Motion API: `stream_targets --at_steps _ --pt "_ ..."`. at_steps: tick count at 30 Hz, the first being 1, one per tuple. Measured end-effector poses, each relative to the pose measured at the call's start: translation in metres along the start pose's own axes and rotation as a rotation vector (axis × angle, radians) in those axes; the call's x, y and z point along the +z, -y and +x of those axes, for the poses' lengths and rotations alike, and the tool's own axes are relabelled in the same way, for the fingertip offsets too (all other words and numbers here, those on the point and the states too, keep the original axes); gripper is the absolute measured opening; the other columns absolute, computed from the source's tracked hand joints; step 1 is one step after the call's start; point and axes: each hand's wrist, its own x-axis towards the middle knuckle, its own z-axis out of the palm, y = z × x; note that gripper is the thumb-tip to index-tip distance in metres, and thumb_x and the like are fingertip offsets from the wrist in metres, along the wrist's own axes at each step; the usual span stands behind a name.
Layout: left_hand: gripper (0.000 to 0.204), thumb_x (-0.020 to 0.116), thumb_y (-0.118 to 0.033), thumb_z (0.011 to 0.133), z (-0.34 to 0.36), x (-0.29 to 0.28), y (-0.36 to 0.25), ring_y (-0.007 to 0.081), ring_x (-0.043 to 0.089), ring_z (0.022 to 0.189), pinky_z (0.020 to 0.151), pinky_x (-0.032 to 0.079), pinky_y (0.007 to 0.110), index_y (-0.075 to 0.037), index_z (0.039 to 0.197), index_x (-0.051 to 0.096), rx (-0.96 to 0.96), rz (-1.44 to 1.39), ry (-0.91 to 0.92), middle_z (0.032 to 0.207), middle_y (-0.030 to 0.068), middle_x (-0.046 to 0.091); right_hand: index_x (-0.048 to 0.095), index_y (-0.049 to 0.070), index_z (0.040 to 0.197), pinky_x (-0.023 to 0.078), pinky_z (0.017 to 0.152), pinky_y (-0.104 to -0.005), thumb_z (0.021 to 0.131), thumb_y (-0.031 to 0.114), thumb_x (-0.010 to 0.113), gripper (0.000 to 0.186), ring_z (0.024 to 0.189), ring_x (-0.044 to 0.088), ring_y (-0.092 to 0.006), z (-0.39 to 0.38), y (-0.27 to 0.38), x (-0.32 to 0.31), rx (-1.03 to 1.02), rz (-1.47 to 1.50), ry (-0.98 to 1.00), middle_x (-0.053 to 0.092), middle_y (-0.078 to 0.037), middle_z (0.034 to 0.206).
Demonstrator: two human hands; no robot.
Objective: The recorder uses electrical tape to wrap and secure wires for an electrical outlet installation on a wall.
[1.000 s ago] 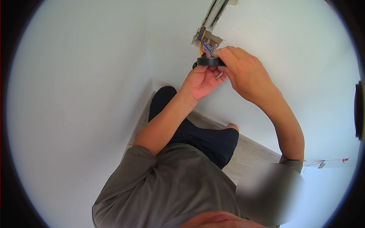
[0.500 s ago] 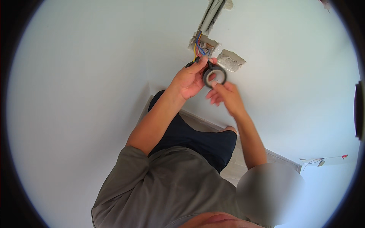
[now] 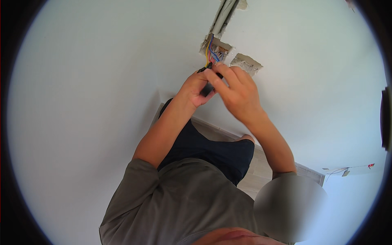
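Observation:
Blue, yellow and red wires (image 3: 210, 51) come out of a chipped wall recess (image 3: 226, 45) at upper centre, their lower part bundled in black tape (image 3: 202, 70). My left hand (image 3: 194, 89) is closed round that taped bundle just below the recess. My right hand (image 3: 239, 92) reaches across from the right with fingers bent over the bundle, gripping a black tape roll (image 3: 207, 90) that is mostly hidden between the hands and blurred.
A channel with grey conduit (image 3: 223, 14) rises from the recess, and a second cut-out (image 3: 245, 61) lies to its right. More loose wires (image 3: 345, 171) hang at lower right. My dark-clad legs (image 3: 216, 151) are beside the skirting and pale floor (image 3: 253, 188).
My right hand has dropped, then swung up and left over my left hand, turning the tape roll and now covering much of it. My left hand has shifted slightly left.

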Motion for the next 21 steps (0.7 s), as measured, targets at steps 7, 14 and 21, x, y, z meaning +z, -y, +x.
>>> stream_targets --at_steps 7,14,21 --pt "0.026 0.069 -0.028 0.092 0.029 -0.026 0.008 0.0154 0.059 0.102 0.090 0.048 0.034 -0.013 0.112 0.063 0.022 -0.031 0.407 0.107 0.0017 0.066 0.063 0.006 0.108 0.052 0.058 -0.0343 0.087 0.014 0.069 0.024 0.066 0.065 -0.0248 -0.017 -0.018 -0.008 0.579 0.279 -0.110 0.065 -0.011 0.083" --pt "0.024 0.070 -0.029 0.092 0.023 -0.020 0.006 0.0138 0.063 0.089 0.082 0.051 0.031 -0.011 0.108 0.065 0.059 0.006 0.485 0.100 0.0017 0.067 0.063 0.003 0.098 0.039 0.043 -0.0260 0.095 0.039 0.063 0.036 0.046 0.056 -0.0157 -0.059 0.007 0.028 1.395 1.268 0.198 0.064 -0.010 0.066" --pt "0.032 0.072 -0.034 0.091 0.027 -0.023 0.001 0.0134 0.063 0.089 0.073 0.052 0.027 -0.010 0.109 0.061 0.109 0.159 0.477 0.104 0.0040 0.065 0.060 0.004 0.094 0.038 0.042 -0.0250 0.097 0.042 0.057 0.039 0.047 0.056 -0.0147 -0.056 0.003 0.035 1.316 1.657 0.585 0.064 -0.011 0.067"
